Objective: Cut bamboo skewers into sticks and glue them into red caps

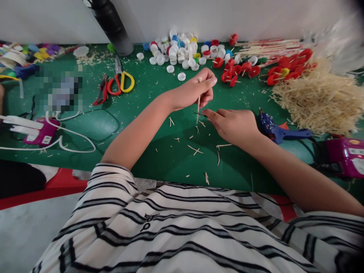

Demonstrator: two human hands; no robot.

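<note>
My left hand [196, 90] is closed round a thin wooden stick [198, 108], which points down toward the green table [159, 163]. Just right of the stick's lower part, my right hand [231, 123] pinches a small dark blade [200, 113]. The blade lies across the stick near its lower end; most of the blade is hidden by my fingers. Thin wood shavings [195, 150] are scattered on the table below both hands.
White and coloured bottle caps [182, 51] lie at the back, with red caps [236, 70] to their right. Scissors [121, 77] and pliers [101, 90] are at left. A blue glue gun [280, 131] and a straw-coloured fibre pile [321, 100] lie right; a black bottle [113, 28] stands behind.
</note>
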